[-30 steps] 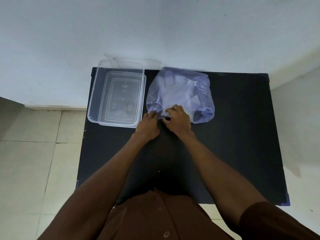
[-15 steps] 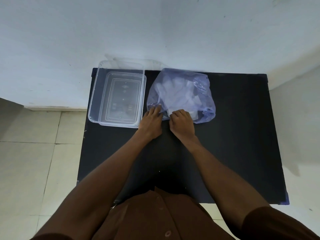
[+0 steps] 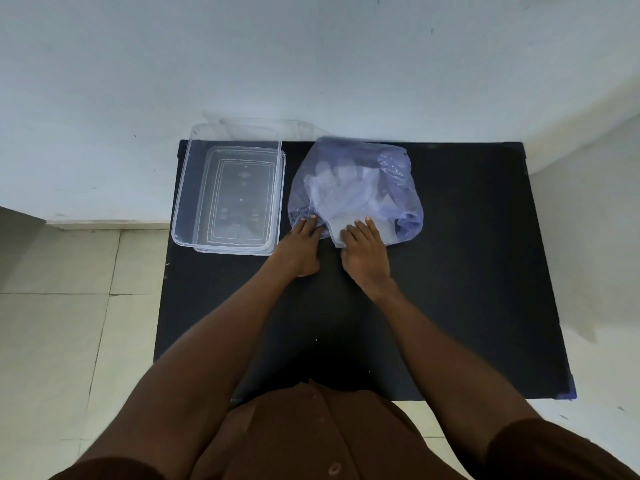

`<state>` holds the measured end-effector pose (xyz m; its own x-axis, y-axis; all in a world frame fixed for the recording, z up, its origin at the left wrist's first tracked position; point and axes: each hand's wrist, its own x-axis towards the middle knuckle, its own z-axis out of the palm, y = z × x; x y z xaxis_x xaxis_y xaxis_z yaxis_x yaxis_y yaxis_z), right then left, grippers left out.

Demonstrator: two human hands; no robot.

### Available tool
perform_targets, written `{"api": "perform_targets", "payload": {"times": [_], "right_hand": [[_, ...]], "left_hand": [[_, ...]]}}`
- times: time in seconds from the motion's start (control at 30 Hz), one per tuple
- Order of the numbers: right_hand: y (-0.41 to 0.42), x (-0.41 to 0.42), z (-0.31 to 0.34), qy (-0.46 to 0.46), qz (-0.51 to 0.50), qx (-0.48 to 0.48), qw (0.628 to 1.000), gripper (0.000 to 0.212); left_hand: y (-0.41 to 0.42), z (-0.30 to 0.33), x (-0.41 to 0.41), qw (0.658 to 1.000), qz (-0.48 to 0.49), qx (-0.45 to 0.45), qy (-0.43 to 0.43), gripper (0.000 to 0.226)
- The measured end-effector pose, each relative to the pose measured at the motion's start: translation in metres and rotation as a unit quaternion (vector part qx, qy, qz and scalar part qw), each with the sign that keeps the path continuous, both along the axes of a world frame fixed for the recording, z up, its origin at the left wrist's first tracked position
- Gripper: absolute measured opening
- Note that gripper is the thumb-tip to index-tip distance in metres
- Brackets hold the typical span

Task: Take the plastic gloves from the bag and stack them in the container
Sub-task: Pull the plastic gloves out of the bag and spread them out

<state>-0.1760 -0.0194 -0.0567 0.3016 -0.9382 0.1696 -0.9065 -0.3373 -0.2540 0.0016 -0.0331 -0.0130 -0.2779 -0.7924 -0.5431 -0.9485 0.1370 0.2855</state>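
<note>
At the near edge of the bag (image 3: 360, 188), both hands lie palm-down on the black table (image 3: 467, 271), side by side with a small gap between them. The left hand (image 3: 303, 245) rests its straight fingers flat on the bag's left corner, gripping nothing. The right hand (image 3: 363, 251) presses its fingers on a pale edge of plastic at the bag's mouth; whether it pinches that edge cannot be told. The bag, bluish and see-through, lies crumpled with its mouth toward the person. Inside it the gloves (image 3: 341, 192) lie in a heap, their long axis running from near to far, fingers pointing toward the wall (image 3: 311, 64). Just left of the bag, apart from it, stands the clear container (image 3: 183, 188), long axis also near to far.
</note>
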Motion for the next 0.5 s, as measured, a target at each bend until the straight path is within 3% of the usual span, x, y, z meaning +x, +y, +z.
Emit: {"api": "perform_targets", "payload": {"times": [0.27, 0.5], "right_hand": [[0.015, -0.002, 0.007, -0.05, 0.055, 0.031, 0.997, 0.026], [0.016, -0.005, 0.005, -0.044, 0.033, 0.05, 0.997, 0.029]], "left_hand": [[-0.003, 0.001, 0.002, 0.999, -0.018, 0.025, -0.013, 0.09], [-0.006, 0.003, 0.0, 0.999, -0.022, 0.03, -0.03, 0.09]]}}
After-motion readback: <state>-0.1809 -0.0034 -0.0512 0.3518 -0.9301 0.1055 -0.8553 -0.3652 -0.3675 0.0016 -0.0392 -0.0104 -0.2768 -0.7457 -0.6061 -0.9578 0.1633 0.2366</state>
